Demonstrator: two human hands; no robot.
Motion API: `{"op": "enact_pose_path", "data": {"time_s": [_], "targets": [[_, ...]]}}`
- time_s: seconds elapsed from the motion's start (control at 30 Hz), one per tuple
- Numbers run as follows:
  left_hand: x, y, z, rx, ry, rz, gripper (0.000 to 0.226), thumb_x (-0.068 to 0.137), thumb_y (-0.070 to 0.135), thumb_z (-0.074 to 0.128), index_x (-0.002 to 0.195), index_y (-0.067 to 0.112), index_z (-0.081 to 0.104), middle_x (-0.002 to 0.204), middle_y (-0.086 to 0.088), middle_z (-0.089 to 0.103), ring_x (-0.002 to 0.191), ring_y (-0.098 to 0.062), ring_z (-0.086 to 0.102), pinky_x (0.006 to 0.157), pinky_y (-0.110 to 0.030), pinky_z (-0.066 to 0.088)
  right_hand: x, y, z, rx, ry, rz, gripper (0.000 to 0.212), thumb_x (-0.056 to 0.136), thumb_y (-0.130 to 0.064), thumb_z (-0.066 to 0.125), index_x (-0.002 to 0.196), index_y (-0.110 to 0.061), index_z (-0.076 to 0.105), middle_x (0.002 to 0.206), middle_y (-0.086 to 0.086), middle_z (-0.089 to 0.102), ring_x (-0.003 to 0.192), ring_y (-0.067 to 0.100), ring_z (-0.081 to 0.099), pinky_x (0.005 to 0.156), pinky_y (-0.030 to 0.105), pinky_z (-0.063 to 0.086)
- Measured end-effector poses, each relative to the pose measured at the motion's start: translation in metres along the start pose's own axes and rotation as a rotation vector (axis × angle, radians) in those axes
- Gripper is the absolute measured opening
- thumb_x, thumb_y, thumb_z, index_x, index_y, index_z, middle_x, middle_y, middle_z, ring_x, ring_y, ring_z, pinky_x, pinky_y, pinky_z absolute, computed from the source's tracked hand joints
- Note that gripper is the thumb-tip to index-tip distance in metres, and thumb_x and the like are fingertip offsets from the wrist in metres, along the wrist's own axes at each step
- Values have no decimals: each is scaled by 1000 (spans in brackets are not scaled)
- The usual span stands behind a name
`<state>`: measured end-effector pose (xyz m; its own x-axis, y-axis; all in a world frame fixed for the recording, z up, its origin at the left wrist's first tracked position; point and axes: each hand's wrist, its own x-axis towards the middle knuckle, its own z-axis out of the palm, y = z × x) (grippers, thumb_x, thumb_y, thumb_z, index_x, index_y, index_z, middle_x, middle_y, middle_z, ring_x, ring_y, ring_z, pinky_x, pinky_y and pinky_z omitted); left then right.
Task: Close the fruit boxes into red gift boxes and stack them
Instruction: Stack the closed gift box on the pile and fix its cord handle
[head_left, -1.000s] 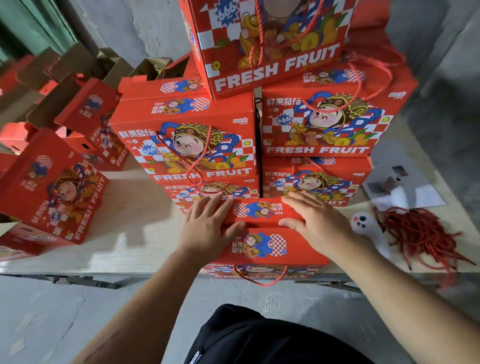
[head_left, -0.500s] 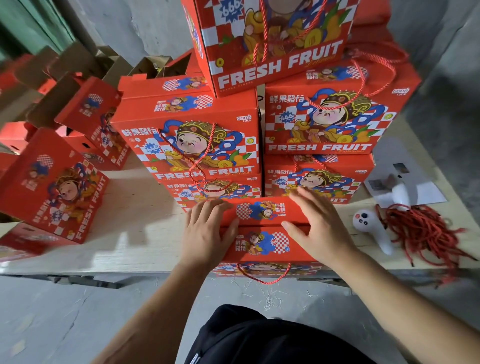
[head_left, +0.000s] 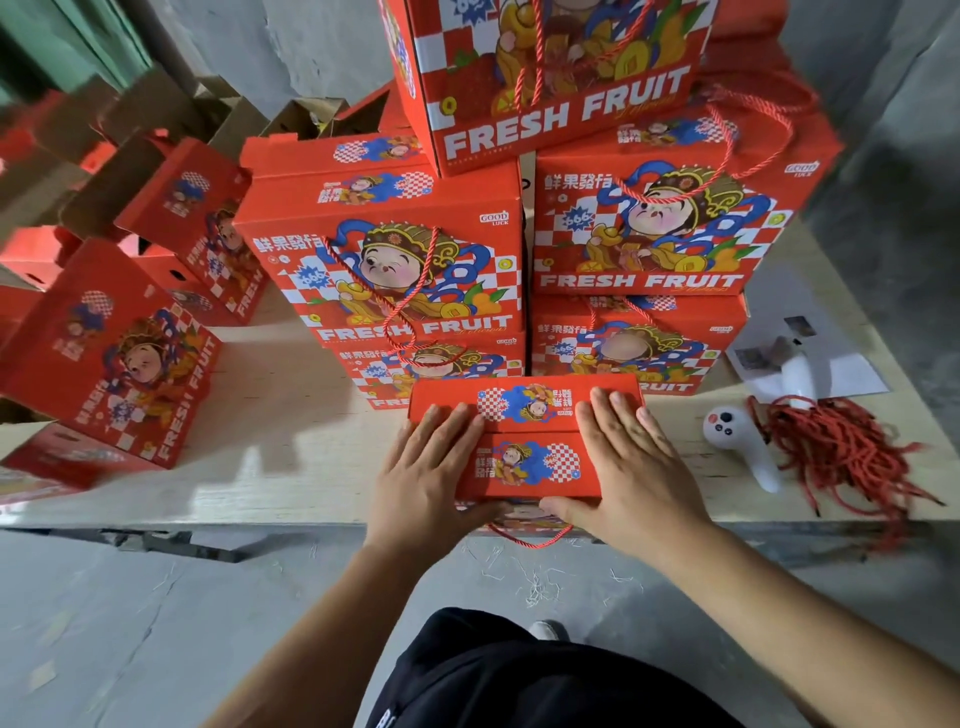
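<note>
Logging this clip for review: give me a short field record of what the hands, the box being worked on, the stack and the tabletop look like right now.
left hand: left hand flat on the top flaps, fingers straight
right hand: right hand flat on the top flaps, thumb at the near edge
box in work: red gift box at the table's near edge, flaps folded down
handle: red rope handle hangs over the front
stack: closed boxes piled behind
table items: white handheld device, loose red cords
table: wooden table

gift box (head_left: 524, 462): printed cardboard, kinda satin sheen
table (head_left: 291, 457): pale wood, matt
cords (head_left: 841, 447): twisted red rope
floor (head_left: 156, 623): rough concrete
</note>
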<state>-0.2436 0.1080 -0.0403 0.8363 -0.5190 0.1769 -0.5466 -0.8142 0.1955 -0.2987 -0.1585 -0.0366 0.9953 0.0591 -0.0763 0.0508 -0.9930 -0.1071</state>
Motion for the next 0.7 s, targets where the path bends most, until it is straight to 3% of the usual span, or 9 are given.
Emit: {"op": "enact_pose_path", "data": {"time_s": [0.07, 0.13, 0.27, 0.33, 0.43, 0.57, 0.63, 0.7], "targets": [[-1, 3, -1, -4, -20, -28, 97, 82, 85, 46, 158, 25, 45, 166, 5, 34, 156, -26, 29, 126, -54, 27, 2, -1, -2, -18, -46, 7, 131, 71, -103, 3, 165, -11, -3, 170, 8, -17, 156, 24, -18, 127, 39, -12], [-2, 3, -2, -4, -31, -37, 97, 83, 87, 43, 158, 26, 43, 167, 6, 33, 157, -24, 27, 128, -51, 23, 1, -3, -4, 19, -63, 18, 128, 73, -101, 8, 164, -12, -10, 169, 9, -22, 156, 25, -22, 126, 40, -13], [-5, 2, -2, -59, 43, -55, 98, 83, 84, 52, 157, 22, 44, 166, 2, 37, 155, -25, 32, 128, -49, 21, -7, -7, -10, 162, -28, -24, 109, 89, -79, 48, 166, -21, -2, 172, 8, -14, 159, 25, -14, 127, 39, -8], [-6, 2, -2, -93, 107, -39, 94, 86, 80, 55, 157, 20, 43, 166, 0, 37, 154, -25, 33, 128, -49, 21, -13, -4, -10, 225, 57, -39, 100, 92, -69, 56, 166, -22, 7, 174, 5, -3, 160, 24, -5, 128, 38, -2], [-5, 8, -1, -75, 100, 7, 90, 93, 77, 50, 162, 21, 35, 170, 1, 27, 159, -23, 22, 130, -45, 14, -22, -5, -5, 170, 80, -46, 96, 95, -70, 47, 166, -18, 6, 172, 2, -8, 159, 22, -7, 127, 36, -5], [1, 12, 1, 79, -145, -33, 93, 93, 86, 23, 165, 29, 14, 170, 10, 2, 160, -20, -3, 131, -43, 0, -24, -7, 3, 42, -24, -34, 106, 89, -84, 24, 162, -17, -12, 168, 2, -23, 157, 21, -20, 126, 37, -12], [5, 12, -3, 39, -154, -40, 89, 94, 85, 13, 165, 32, 13, 171, 12, -1, 160, -16, -7, 131, -42, 0, -20, -5, -4, 193, -30, -27, 105, 88, -85, 24, 165, -17, 1, 170, 1, -16, 157, 19, -18, 126, 35, -9], [4, 13, -7, -115, -65, -114, 77, 101, 73, 21, 164, 29, 27, 173, 8, 10, 161, -16, 5, 130, -44, 11, -18, 1, -8, 472, 133, 38, 91, 93, -69, 43, 163, -13, 27, 173, 7, 9, 160, 22, 5, 128, 38, 7]]}}
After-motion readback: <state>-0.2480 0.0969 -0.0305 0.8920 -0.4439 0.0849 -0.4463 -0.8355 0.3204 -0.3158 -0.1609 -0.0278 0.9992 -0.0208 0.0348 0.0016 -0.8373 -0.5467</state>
